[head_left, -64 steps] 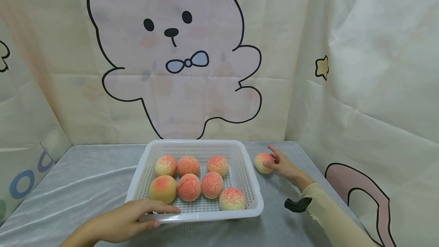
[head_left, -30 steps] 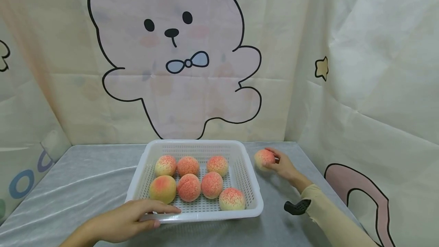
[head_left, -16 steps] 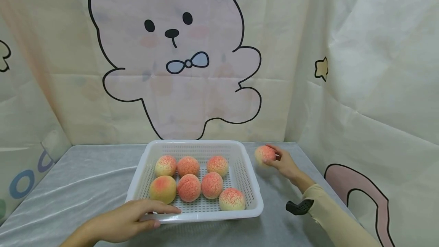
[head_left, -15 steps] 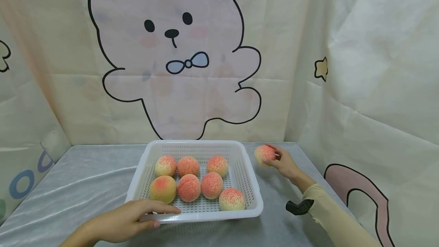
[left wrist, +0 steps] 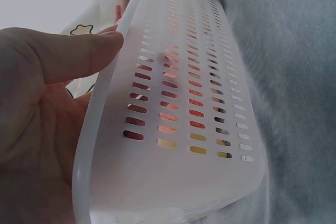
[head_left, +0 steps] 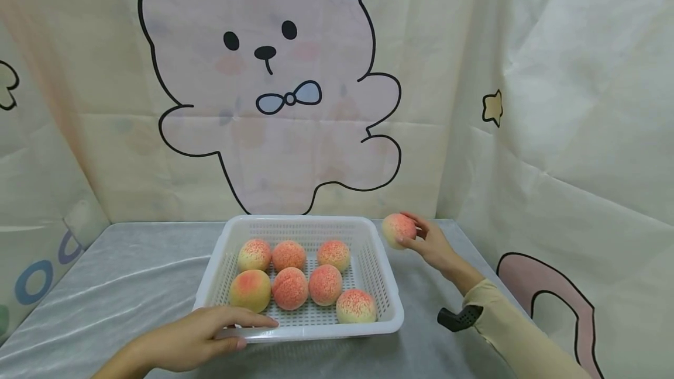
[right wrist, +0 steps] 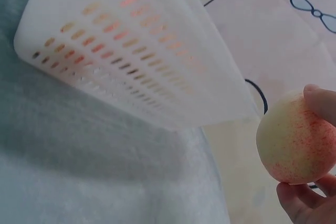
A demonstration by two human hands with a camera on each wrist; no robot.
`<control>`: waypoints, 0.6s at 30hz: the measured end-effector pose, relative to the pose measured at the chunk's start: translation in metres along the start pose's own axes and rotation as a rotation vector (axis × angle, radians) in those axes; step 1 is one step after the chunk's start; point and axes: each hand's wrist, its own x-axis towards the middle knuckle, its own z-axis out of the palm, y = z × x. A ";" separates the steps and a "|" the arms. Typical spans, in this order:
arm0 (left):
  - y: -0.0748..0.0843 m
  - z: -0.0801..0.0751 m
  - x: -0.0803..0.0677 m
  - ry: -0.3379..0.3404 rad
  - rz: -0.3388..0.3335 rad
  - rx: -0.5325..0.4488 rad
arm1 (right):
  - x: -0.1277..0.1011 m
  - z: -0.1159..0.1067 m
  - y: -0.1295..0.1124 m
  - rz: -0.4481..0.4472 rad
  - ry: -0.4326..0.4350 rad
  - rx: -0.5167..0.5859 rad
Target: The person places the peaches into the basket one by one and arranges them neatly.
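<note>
A pinkish-yellow peach [head_left: 398, 230] is held between the thumb and fingers of my right hand [head_left: 434, 247]. It is raised above the table just beyond the basket's right rim, and the right wrist view shows the peach [right wrist: 296, 139] pinched from two sides. My left hand [head_left: 192, 335] holds the near-left rim of a white perforated plastic basket [head_left: 316, 333], thumb outside and fingers reaching over the rim. Several peaches sit inside the basket, among them a yellower peach [head_left: 250, 290] at the left and a speckled peach [head_left: 356, 306] at the near right corner.
The basket stands on a table with a grey cloth [head_left: 152, 274]. Behind it hangs a curtain [head_left: 421, 180] printed with a cartoon bear, and further curtain [head_left: 568, 133] closes off the right side. A black wrist device [head_left: 459, 318] sits at the right cuff.
My right hand closed on the peach lying right of the basket, lifted it off the cloth and carried it slightly left toward the rim. The left hand and basket stayed put.
</note>
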 end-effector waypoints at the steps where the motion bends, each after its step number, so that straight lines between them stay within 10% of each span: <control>1: 0.000 0.000 0.000 -0.001 0.000 -0.004 | 0.000 0.001 -0.003 -0.011 -0.003 0.006; 18: 0.000 0.001 0.000 0.007 0.024 -0.003 | -0.011 0.023 -0.055 -0.181 -0.163 0.150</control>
